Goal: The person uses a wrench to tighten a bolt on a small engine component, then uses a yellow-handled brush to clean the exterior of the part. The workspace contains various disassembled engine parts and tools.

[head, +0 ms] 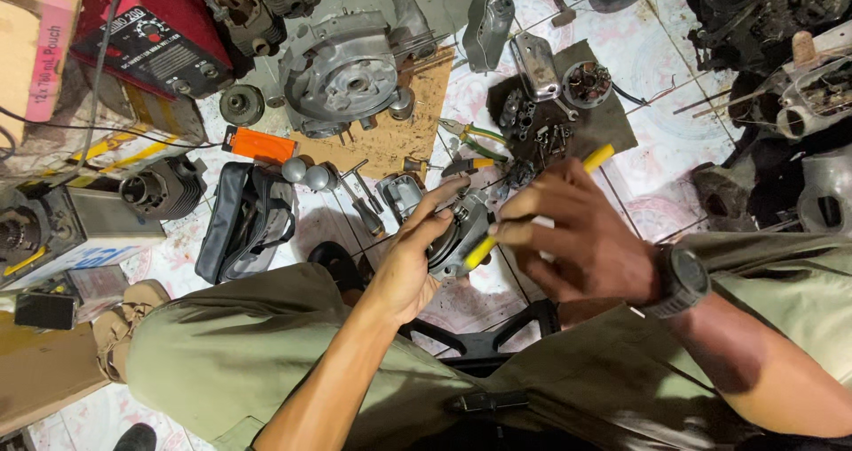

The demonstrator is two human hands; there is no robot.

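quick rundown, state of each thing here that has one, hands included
left hand: gripping a small metal engine part, held above the lap
right hand: closed on a yellow-handled tool, its tip at the part
engine casing: opened, lying on the cardboard sheet
pliers: lying on the floor, jaws shut
black bag: unzipped, lying flat
wristwatch: worn on the right wrist
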